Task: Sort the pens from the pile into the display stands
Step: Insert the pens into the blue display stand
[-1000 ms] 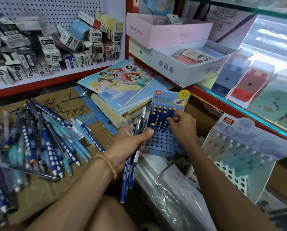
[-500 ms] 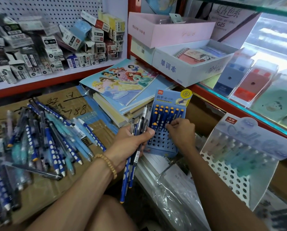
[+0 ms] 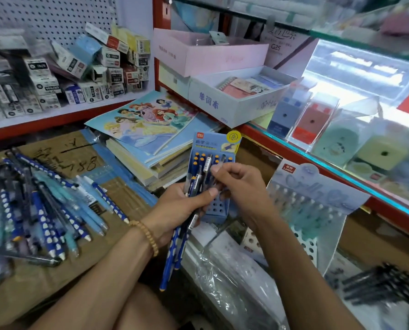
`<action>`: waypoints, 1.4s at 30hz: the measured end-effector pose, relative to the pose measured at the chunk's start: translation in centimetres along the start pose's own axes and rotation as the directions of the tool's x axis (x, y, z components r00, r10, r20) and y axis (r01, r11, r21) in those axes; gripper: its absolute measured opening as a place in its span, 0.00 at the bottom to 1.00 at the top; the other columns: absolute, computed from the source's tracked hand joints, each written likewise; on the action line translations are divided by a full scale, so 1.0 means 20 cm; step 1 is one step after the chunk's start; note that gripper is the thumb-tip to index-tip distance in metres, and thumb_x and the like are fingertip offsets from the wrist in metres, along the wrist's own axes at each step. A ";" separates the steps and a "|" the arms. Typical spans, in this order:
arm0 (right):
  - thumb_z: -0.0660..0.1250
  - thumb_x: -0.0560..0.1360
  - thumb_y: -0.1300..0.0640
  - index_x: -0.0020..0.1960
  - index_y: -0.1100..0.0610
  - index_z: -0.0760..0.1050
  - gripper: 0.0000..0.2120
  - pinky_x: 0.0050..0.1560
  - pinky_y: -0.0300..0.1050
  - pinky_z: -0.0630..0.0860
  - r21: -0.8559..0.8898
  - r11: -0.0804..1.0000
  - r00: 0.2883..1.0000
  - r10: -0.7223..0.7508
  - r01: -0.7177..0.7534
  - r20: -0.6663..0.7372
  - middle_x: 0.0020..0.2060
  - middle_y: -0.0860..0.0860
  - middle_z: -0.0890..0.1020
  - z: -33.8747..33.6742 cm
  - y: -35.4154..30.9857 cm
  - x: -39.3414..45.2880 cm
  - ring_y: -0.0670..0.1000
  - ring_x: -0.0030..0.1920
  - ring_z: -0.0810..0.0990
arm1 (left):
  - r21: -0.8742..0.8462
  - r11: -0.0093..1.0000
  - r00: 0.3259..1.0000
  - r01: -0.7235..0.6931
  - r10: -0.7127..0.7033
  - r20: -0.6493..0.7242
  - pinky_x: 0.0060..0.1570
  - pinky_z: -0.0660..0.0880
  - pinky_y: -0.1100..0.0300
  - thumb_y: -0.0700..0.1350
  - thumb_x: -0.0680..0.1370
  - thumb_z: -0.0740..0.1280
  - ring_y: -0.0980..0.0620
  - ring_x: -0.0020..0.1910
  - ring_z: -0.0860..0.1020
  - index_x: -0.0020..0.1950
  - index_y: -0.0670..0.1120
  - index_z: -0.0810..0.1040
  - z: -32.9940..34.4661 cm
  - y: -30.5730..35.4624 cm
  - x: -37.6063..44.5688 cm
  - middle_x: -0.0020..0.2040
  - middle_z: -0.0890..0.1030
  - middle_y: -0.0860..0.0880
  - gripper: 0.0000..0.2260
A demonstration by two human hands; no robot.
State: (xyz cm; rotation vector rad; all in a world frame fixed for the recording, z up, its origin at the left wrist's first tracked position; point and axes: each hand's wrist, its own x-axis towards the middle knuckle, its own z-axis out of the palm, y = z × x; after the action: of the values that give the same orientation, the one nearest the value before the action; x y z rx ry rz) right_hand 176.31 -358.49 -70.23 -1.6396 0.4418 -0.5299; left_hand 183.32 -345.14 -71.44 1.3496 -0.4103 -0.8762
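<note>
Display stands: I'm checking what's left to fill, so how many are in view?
2: the blue display stand behind both hands, and the pale perforated stand right of it. Others may be hidden.

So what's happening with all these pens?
A person is sorting pens into display stands. The left hand grips a bundle of pens, and the right hand is pinching one pen at the top of that bundle. Just behind sits a blue stand, partly filled. A big pile of pens waits on the cardboard.
</note>
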 end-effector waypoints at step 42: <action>0.70 0.75 0.57 0.47 0.62 0.80 0.07 0.46 0.52 0.83 0.052 0.994 0.739 -0.039 0.100 -0.673 0.38 0.59 0.85 -1.09 -0.10 -1.24 0.57 0.40 0.85 | 0.079 0.986 0.941 0.150 -0.167 0.296 0.24 0.67 0.62 0.46 0.77 0.70 0.54 0.25 0.69 0.43 0.40 0.80 1.04 -0.39 -0.37 0.33 0.81 0.46 0.09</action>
State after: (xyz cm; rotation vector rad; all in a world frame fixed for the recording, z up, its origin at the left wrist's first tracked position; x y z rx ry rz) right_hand 143.55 -361.88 -68.23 -1.3419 0.8788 -1.1996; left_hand 161.38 -353.31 -72.79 1.3154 -0.5713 -1.2209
